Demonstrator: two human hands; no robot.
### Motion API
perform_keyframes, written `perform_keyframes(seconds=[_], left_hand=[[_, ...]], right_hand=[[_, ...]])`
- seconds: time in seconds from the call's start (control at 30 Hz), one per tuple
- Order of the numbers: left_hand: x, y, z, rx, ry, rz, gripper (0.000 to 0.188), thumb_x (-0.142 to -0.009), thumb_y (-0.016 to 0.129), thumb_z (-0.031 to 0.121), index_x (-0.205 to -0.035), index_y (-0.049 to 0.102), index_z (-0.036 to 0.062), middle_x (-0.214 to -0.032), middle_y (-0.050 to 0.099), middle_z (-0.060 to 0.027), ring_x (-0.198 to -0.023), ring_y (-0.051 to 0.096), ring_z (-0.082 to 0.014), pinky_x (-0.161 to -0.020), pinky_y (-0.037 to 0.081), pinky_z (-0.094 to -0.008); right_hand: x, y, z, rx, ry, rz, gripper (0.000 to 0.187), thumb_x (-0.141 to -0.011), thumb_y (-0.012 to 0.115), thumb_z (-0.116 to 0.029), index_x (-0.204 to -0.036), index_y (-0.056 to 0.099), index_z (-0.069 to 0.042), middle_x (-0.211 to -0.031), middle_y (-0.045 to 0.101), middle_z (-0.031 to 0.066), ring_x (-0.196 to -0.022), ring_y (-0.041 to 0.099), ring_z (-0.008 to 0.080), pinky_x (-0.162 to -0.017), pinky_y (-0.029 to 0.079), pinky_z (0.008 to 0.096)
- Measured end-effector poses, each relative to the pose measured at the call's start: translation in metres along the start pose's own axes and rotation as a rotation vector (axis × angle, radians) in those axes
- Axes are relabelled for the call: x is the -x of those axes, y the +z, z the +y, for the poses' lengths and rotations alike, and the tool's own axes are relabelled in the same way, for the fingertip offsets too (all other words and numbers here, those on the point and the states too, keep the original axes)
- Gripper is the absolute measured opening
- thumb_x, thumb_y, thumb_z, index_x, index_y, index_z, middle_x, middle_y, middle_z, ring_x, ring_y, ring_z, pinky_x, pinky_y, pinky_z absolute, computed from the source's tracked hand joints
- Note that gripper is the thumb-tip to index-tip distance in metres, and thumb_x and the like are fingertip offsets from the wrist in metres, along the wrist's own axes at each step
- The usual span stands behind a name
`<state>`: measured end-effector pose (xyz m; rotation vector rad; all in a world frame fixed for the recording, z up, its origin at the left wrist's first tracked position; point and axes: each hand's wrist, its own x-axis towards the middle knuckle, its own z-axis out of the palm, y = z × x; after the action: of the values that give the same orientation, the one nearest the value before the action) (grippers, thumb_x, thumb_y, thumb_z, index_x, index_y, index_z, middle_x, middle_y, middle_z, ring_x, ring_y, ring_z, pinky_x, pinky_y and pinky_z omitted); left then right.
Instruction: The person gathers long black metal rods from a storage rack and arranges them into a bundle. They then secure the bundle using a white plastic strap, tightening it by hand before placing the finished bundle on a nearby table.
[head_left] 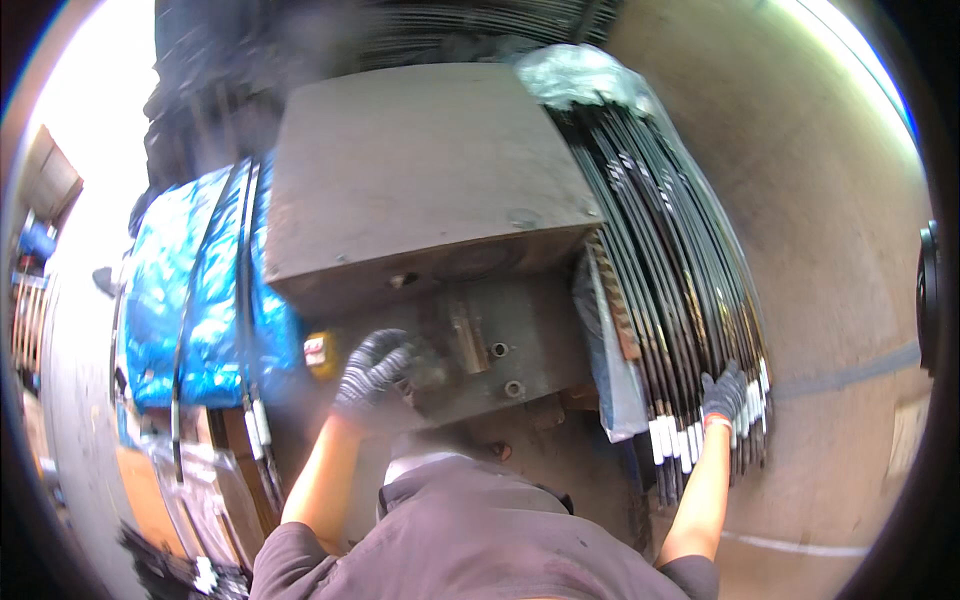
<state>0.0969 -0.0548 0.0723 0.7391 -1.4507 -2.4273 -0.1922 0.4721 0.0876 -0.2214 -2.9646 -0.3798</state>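
Observation:
Both of my hands wear grey striped gloves. My left hand (375,370) is over the left side of the grey metal bench (545,290), below a large box-shaped metal cover (430,170). Its fingers are curled, and blur hides whatever they may hold. Out to the right, my right hand (725,390) rests on a long bundle of black rods (665,260), thumb apart from the fingers. White sleeves (690,445) wrap the rods near their close ends, just by that hand. On the bench are two short round metal fittings (513,388) and an upright metal block (467,340).
A yellow-and-red object (320,355) sits left of my left hand. Farther left, several black rods (247,290) lie across a stack covered in blue plastic (170,290). Clear plastic (580,75) covers the right bundle's far end. Brown floor (830,280) extends to the right.

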Motion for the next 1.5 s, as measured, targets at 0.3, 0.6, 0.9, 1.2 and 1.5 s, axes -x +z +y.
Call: perform_keyframes(seconds=[0.3,0.6,0.9,1.2,1.5], left_hand=[[0.085,-0.25,0.039,-1.23,0.088,1.202,0.07,-0.07,0.077,0.032,-0.125,0.048,-0.0022,-0.121,0.053,-0.0216,-0.114,0.05,-0.0323,-0.099,0.038,-0.0377],[0.117,-0.378,0.072,-1.586,-0.479,1.293,0.088,-0.073,0.066,0.056,-0.131,0.04,-0.005,-0.133,0.044,-0.0242,-0.127,0.04,-0.0348,-0.105,0.033,-0.0408],[0.123,-0.392,0.038,-0.821,-0.262,0.704,0.035,-0.075,0.076,0.023,-0.097,0.059,0.0033,-0.075,0.059,-0.0039,-0.065,0.053,-0.0141,-0.063,0.046,-0.031],[0.12,-0.235,0.021,-0.547,-0.267,0.632,0.1,-0.059,0.086,0.021,-0.136,0.026,0.0011,-0.115,0.051,-0.0128,-0.104,0.05,-0.0226,-0.092,0.043,-0.0342],[0.099,-0.202,0.013,-1.139,-0.461,0.855,0.104,-0.063,0.073,0.014,-0.144,0.009,0.0035,-0.118,0.047,-0.0264,-0.103,0.055,-0.037,-0.089,0.046,-0.0397]], right_hand=[[0.029,-0.004,-0.005,-0.063,0.058,0.088,0.071,-0.083,0.064,-0.039,-0.137,0.035,-0.003,-0.136,0.04,0.024,-0.129,0.036,0.0359,-0.108,0.03,0.0419],[0.073,-0.018,-0.012,-0.043,0.226,0.026,0.069,-0.083,0.063,-0.037,-0.137,0.035,-0.003,-0.135,0.041,0.0227,-0.126,0.039,0.0349,-0.105,0.032,0.0413],[0.12,-0.004,-0.015,-0.16,0.149,0.212,0.058,-0.085,0.062,-0.029,-0.131,0.042,-0.002,-0.131,0.046,0.0212,-0.121,0.043,0.0356,-0.102,0.035,0.0422],[0.108,0.005,-0.058,-0.427,-0.027,0.334,0.056,-0.089,0.057,-0.032,-0.129,0.044,0.004,-0.133,0.045,0.0231,-0.123,0.042,0.0343,-0.105,0.032,0.0384],[0.124,-0.021,-0.102,-0.548,-0.164,0.368,0.053,-0.086,0.063,-0.019,-0.129,0.043,0.006,-0.131,0.047,0.0222,-0.122,0.045,0.0335,-0.104,0.036,0.0382]])
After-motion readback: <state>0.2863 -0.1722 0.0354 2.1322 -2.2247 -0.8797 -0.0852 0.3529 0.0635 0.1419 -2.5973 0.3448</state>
